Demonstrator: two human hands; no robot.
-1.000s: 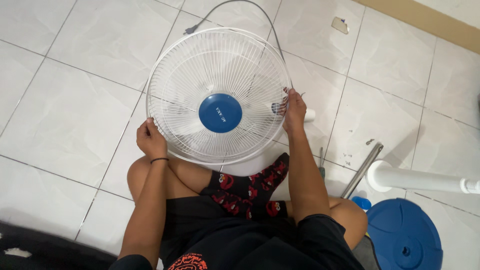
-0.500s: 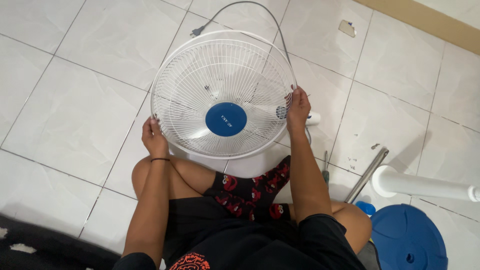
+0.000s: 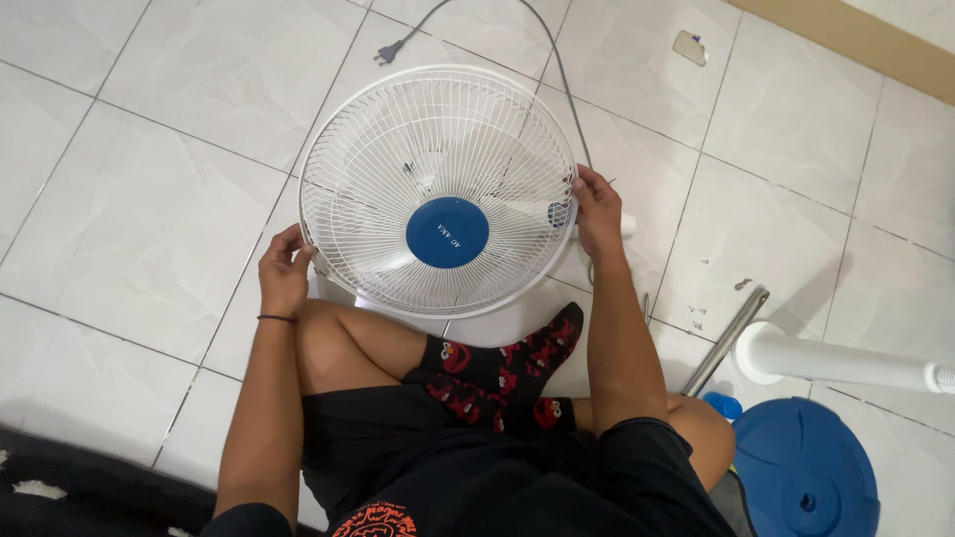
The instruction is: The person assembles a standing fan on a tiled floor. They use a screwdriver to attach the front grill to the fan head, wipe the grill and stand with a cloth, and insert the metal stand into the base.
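Head view. A seated person, legs crossed on the tiled floor (image 3: 149, 219), grips a white fan guard (image 3: 439, 189) with a blue centre cap (image 3: 448, 232), which lies face-up just beyond the knees. The left hand (image 3: 284, 273) curls round the rim at its lower left; the right hand (image 3: 597, 204) pinches the rim at the right edge, fingers closed on the wire. Whether a clip or catch sits under either hand cannot be told. The grey power cord (image 3: 557, 70) loops behind the guard. A white stand pole (image 3: 836, 360), a blue round base (image 3: 806, 477) and a metal rod (image 3: 724, 341) lie to the right. Good handling here would probably mean even pressure at opposite points, keeping the rim level and the cord untrapped.
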